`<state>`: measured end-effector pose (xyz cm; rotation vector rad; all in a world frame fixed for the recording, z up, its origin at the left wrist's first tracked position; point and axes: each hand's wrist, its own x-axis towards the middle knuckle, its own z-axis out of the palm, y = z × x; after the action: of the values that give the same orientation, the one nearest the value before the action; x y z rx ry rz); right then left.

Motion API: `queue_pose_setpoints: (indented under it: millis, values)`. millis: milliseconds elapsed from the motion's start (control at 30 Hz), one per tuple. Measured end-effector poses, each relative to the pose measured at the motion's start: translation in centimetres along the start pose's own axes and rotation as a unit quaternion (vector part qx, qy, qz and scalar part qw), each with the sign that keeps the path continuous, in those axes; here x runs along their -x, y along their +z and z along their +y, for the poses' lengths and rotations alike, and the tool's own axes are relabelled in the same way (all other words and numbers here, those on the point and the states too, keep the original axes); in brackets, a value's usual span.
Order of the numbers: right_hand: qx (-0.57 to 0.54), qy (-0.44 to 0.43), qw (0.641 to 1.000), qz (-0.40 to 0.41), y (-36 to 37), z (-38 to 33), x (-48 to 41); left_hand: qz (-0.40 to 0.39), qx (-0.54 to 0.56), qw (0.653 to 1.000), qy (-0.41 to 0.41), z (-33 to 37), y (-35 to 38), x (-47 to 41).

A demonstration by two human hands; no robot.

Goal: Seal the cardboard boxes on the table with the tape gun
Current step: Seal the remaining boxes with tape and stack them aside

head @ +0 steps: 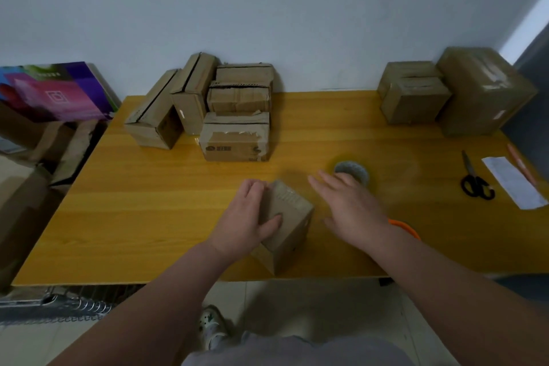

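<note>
A small cardboard box (289, 217) stands near the front edge of the yellow wooden table (148, 202). My left hand (248, 218) grips its left side, thumb on the top face. My right hand (349, 205) hovers flat with straight fingers just right of the box, holding nothing. Beyond its fingertips sits a roll of tape (352, 172), partly covered by the hand. An orange piece (405, 227) shows behind my right wrist, likely part of the tape gun; the remainder is hidden.
Several unsealed boxes (214, 107) are piled at the back left, two or three taped boxes (451, 92) at the back right. Black scissors (475, 181), a paper strip (514, 183) and an orange pen (520, 163) lie at the right edge. More cartons stand left of the table.
</note>
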<state>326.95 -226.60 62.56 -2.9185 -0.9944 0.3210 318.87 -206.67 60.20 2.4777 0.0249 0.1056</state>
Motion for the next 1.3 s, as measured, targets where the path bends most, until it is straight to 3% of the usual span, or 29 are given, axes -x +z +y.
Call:
queue_pose_setpoints:
  millis: [133,300,400,500,633,700,767,867,1000,1100,1300]
  values:
    - [-0.025,0.160,0.987,0.010,1.2,1.9,1.1,-0.055,-0.069,0.993,-0.077,1.5,0.1,-0.9]
    - [-0.061,0.281,0.954,-0.081,4.9,3.7,2.1,-0.049,-0.109,0.985,-0.128,3.6,1.0,-1.5]
    - [-0.041,0.307,0.946,-0.090,5.7,4.0,3.0,-0.056,-0.079,0.988,-0.119,3.8,0.3,-2.0]
    - [-0.014,0.302,0.948,-0.099,6.3,4.6,2.3,-0.036,0.017,0.993,-0.111,3.3,-0.8,-2.0]
    - [-0.093,0.212,0.970,-0.071,4.5,3.8,1.1,-0.065,0.077,0.986,-0.135,1.5,-2.1,-1.9]
    - [-0.127,0.237,0.959,-0.091,3.9,3.5,2.8,-0.093,0.106,0.977,-0.158,-0.1,-2.3,-1.8]
    - [-0.120,0.320,0.938,-0.050,4.3,3.9,4.2,-0.102,0.077,0.978,-0.167,-1.6,-2.2,-1.6]
    - [-0.185,0.297,0.936,0.034,4.6,3.4,3.8,-0.046,-0.045,0.978,-0.199,-2.7,-1.8,-1.4]
    - [-0.315,0.312,0.887,0.129,3.7,3.2,2.9,0.023,-0.100,0.971,-0.216,-1.5,-0.8,-1.5]
    - [-0.400,0.342,0.839,0.138,3.1,3.4,2.5,0.026,-0.140,0.975,-0.170,0.2,0.5,-1.9]
    - [-0.479,0.377,0.781,0.137,2.1,4.2,2.7,-0.121,-0.201,0.952,-0.196,2.7,3.0,-3.7]
